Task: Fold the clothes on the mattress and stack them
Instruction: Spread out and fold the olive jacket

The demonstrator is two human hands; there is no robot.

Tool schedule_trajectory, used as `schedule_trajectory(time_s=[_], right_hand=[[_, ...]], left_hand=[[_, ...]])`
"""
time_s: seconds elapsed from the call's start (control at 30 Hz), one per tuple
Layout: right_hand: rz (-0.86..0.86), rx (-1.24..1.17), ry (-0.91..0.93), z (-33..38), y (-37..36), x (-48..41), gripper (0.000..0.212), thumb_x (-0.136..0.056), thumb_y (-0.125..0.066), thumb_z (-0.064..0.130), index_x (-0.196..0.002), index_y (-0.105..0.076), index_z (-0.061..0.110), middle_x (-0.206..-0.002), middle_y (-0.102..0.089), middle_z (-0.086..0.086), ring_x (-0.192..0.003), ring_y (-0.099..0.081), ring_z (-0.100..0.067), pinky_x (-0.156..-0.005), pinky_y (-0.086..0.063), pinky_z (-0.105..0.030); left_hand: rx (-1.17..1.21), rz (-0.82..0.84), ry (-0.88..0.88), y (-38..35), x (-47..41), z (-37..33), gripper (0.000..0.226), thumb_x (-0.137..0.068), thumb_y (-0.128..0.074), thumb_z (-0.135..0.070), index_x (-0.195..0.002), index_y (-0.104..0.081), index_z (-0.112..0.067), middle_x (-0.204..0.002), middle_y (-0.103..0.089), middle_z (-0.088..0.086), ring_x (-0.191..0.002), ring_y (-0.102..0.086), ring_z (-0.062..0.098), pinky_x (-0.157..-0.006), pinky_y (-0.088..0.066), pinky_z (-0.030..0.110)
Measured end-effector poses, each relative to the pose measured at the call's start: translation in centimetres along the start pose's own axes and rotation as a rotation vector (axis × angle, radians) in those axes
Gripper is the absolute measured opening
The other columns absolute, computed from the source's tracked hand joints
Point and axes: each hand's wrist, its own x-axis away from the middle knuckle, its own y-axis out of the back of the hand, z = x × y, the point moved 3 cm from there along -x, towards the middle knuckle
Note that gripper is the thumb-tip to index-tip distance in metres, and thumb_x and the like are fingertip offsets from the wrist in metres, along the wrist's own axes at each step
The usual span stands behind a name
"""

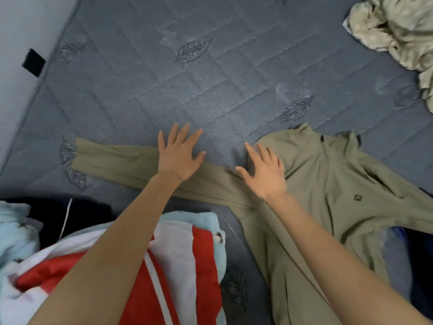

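- Two grips lie flat with straight, spread fingers and hold nothing: the left grip point(179, 156) and the right grip point(264, 174) both rest on the olive jacket point(328, 184), probably smoothing it before a fold.
- Under the left grip the sleeve point(117, 160) stretches away to its left. The right grip sits at the shoulder, with collar and chest spreading to its right.
- The jacket looks thin, matte and soft, with a small dark logo.
- Beyond both grips runs the quilted grey-blue mattress point(187, 78), stitched in diamonds with leaf motifs.
- Beneath the left forearm a smooth red-and-white garment point(187, 254) lies unfolded, likely waiting its turn. Far beyond the right grip sits a crumpled cream garment point(398, 31).
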Motion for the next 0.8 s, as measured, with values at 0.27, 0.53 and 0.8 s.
schedule_trajectory(time_s=[0.27,0.53,0.8], right_hand=[[0.010,-0.018,-0.122,-12.0,2.5,6.4,0.079,-0.092,-0.046,0.062,-0.156,-0.006,0.038,-0.165,-0.009,-0.002,-0.151,-0.004,-0.026,-0.121,-0.008,-0.046],[0.072,-0.033,-0.107,-21.1,1.8,12.7,0.083,-0.091,-0.046,0.064,-0.155,0.002,0.039,-0.165,-0.002,-0.001,-0.152,0.002,-0.025,-0.121,-0.007,-0.048],[0.095,-0.019,-0.034,-25.6,1.0,17.8,0.083,-0.092,-0.046,0.062,-0.156,0.001,0.037,-0.165,-0.004,-0.003,-0.151,0.000,-0.026,-0.121,-0.007,-0.048]], left_hand=[[0.037,0.014,-0.070,-4.0,3.1,-13.0,0.076,-0.092,-0.042,-0.062,-0.152,0.000,-0.041,-0.161,0.019,0.002,-0.148,0.017,0.028,-0.114,0.010,0.057],[-0.010,0.075,-0.035,-10.4,9.5,-21.4,0.077,-0.092,-0.035,-0.066,-0.152,0.007,-0.042,-0.159,0.025,0.000,-0.147,0.021,0.025,-0.115,0.010,0.056],[0.076,0.024,0.043,-13.8,15.8,-26.7,0.074,-0.094,-0.042,-0.059,-0.153,-0.002,-0.040,-0.162,0.012,-0.002,-0.149,0.014,0.023,-0.115,0.010,0.054]])
